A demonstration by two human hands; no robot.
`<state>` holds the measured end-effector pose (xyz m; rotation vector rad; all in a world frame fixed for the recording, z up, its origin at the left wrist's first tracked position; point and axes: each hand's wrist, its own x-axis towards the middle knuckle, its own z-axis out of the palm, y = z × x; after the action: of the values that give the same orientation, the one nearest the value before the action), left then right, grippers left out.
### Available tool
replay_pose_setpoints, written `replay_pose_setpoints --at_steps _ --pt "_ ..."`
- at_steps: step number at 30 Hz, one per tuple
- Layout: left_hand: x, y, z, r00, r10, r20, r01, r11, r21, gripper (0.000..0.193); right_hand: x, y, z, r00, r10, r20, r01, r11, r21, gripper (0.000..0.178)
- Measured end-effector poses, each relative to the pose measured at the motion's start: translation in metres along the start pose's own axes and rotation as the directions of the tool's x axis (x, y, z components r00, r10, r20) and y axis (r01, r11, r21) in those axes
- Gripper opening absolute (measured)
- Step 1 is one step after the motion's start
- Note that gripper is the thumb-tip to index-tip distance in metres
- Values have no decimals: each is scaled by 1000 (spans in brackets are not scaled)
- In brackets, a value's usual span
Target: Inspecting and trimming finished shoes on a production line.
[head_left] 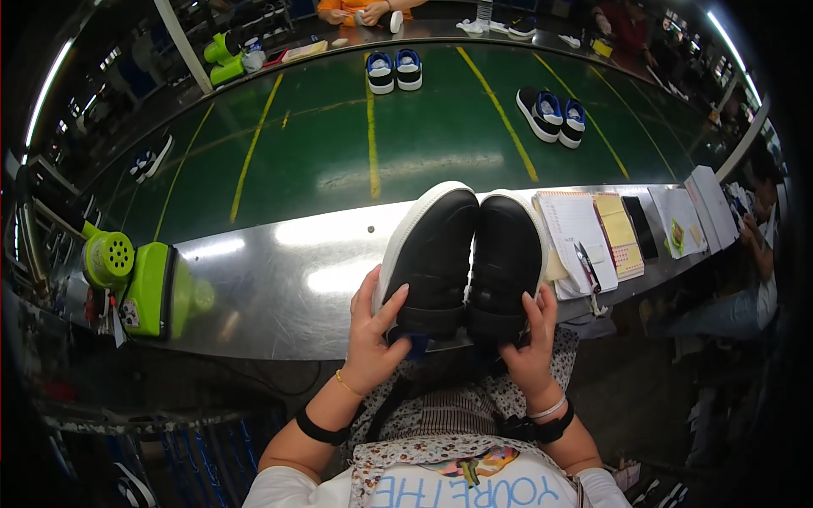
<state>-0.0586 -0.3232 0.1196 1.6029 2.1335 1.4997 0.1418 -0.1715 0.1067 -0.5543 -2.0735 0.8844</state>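
Side by side in front of me is a pair of black sneakers with white soles. My left hand [374, 339] grips the left sneaker [430, 258] around its heel end, thumb at the collar and fingers along the white sole edge. On the other side, my right hand [533, 343] holds the right sneaker [506, 254] the same way. The toes point away from me, over the metal ledge, and the two shoes touch or nearly touch. A bit of blue lining shows by my left thumb; the shoe openings are mostly hidden.
A metal ledge [254, 284] borders a green conveyor belt [313, 140] with yellow lines. Shoe pairs stand on the belt [394, 72] [550, 117]. Left is a lime-green device [148, 292]; right lie a notebook [569, 224], scissors [587, 267] and phone [639, 227]. A person in orange [373, 10] works opposite.
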Motion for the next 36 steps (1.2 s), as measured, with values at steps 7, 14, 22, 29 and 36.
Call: replay_pose_setpoints --at_steps 7,14,22,29,36 --pt "1 5 1 996 -89 -31 84 987 -139 70 -1 -7 -1 996 87 15 -87 996 -6 75" --pt "1 7 -4 990 -134 -43 127 982 -140 68 4 -20 -2 997 71 -23 -73 995 -62 72" --pt "3 22 -7 995 -67 -75 80 980 181 65 9 -28 -5 996 87 -16 -88 984 -154 68" --pt "6 24 -2 991 -102 81 45 851 523 68 31 -39 2 950 180 256 -17 847 -532 71" --pt "31 -24 -30 720 -640 269 689 708 -159 43 55 21 -33 820 501 278 -501 862 -78 47"
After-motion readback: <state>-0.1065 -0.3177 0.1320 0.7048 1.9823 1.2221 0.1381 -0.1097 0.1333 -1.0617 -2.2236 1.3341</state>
